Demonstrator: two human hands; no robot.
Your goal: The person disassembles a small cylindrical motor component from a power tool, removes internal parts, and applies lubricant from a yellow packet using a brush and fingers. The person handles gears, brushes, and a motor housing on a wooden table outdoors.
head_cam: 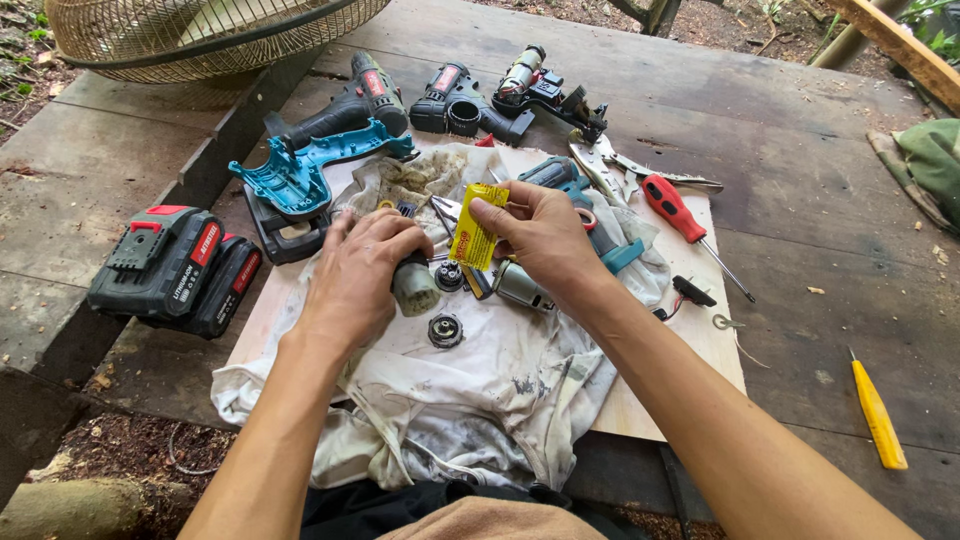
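Head view: left hand [355,275] clasps pale cylindrical gear housing [414,289] on stained white cloth [480,400], open end facing right; right hand [545,240] pinches small yellow tube [476,228] upright, just right of it.

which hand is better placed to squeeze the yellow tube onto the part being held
Right. The right hand already pinches the yellow tube just above the gear parts, while the left hand is wrapped around the pale cylindrical part, so it is occupied steadying it.
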